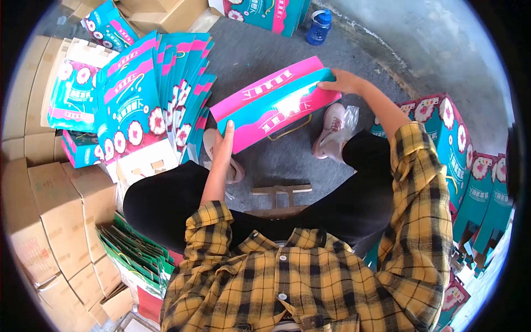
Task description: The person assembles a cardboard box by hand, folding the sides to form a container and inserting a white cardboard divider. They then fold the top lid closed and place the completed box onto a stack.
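Observation:
A long pink and teal carton (279, 102) with white lettering is held at both ends above the floor, tilted up toward the right. My left hand (224, 145) grips its lower left end, thumb on the teal face. At the upper right end, my right hand (344, 83) holds the corner with its thumb over the teal side. A yellow cord handle (292, 130) hangs beneath the carton. Fanned-out flat teal cartons (135, 102) with flower pictures lie to the left of it.
Brown cardboard boxes (58, 221) are stacked at the left, near green folded cartons (135, 249). Formed teal boxes (454, 144) stand at the right. A blue bottle (319, 27) stands by the wall. Pink shoes (332, 130) and a small wooden stand (282, 190) are below the carton.

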The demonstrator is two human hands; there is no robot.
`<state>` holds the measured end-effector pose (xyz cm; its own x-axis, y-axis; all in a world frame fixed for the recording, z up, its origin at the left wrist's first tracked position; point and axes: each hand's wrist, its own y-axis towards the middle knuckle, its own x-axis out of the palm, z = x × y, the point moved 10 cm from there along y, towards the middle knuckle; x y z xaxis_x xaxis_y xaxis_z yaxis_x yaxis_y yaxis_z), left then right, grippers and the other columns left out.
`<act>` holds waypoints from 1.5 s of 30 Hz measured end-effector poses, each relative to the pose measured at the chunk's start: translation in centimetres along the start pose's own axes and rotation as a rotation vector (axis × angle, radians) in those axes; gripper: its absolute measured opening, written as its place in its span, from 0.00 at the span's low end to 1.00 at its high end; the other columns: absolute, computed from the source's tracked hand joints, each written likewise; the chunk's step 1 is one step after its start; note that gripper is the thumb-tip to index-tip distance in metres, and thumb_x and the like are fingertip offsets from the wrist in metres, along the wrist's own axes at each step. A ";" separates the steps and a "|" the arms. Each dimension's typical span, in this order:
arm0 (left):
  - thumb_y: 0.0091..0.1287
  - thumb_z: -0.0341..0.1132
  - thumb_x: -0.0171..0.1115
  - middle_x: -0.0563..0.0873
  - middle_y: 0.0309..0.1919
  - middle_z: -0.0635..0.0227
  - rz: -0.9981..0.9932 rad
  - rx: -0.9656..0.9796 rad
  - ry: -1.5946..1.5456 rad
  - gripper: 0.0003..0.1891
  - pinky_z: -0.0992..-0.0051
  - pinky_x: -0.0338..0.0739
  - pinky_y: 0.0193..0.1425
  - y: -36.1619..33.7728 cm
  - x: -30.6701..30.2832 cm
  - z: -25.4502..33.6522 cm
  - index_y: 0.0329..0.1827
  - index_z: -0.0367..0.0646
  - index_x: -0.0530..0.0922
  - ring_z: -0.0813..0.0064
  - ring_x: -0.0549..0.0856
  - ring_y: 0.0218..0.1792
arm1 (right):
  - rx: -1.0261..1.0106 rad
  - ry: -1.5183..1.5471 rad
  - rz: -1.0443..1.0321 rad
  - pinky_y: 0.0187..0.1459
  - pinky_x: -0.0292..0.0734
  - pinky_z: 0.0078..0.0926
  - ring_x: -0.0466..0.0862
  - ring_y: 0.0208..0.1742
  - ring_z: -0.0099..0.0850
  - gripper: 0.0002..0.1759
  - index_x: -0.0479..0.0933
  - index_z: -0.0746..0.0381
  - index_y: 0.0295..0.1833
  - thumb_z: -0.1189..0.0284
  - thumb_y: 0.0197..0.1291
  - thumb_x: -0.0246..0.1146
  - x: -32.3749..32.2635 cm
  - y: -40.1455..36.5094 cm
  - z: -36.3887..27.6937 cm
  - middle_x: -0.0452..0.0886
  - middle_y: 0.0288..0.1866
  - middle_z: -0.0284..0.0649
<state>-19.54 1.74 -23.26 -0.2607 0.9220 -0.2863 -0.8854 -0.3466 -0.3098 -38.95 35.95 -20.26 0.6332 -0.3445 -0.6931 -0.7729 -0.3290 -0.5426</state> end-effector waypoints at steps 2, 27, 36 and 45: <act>0.63 0.62 0.53 0.73 0.58 0.54 -0.078 -0.134 -0.151 0.40 0.68 0.63 0.64 0.5 1.2 -1.8 0.63 0.31 0.65 0.64 0.71 0.60 | 0.008 0.234 -0.117 0.58 0.70 0.37 0.75 0.57 0.41 0.49 0.66 0.66 0.63 0.39 0.44 0.65 2.7 1.3 0.8 0.74 0.58 0.54; 0.44 0.50 0.76 0.50 0.68 0.36 -0.464 1.201 -0.048 0.63 0.53 0.51 0.71 -22.8 23.1 36.1 0.72 0.32 0.38 0.41 0.53 0.70 | -0.393 1.181 1.665 0.50 0.72 0.32 0.76 0.51 0.30 0.31 0.69 0.56 0.56 0.42 0.61 0.52 -16.0 -53.4 18.9 0.74 0.49 0.37; 0.54 0.66 0.59 0.52 0.67 0.32 -0.946 0.817 0.154 0.59 0.55 0.56 0.70 -27.6 39.0 29.1 0.70 0.26 0.40 0.40 0.55 0.69 | 0.004 1.180 1.814 0.57 0.64 0.30 0.73 0.54 0.27 0.33 0.66 0.56 0.64 0.45 0.62 0.54 -3.3 -59.8 32.6 0.74 0.54 0.33; 0.60 0.67 0.50 0.53 0.67 0.34 -0.960 0.726 0.084 0.54 0.59 0.62 0.67 -26.9 41.7 28.6 0.71 0.27 0.43 0.42 0.60 0.68 | 0.311 1.337 1.966 0.51 0.67 0.25 0.75 0.51 0.27 0.29 0.70 0.61 0.57 0.48 0.61 0.57 0.4 -61.5 36.8 0.76 0.52 0.36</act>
<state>-17.60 54.39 -0.97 0.6240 0.7273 -0.2856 -0.7220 0.6765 0.1453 7.38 88.42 -4.63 -0.9657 -0.1501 0.2119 -0.1566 0.9876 -0.0143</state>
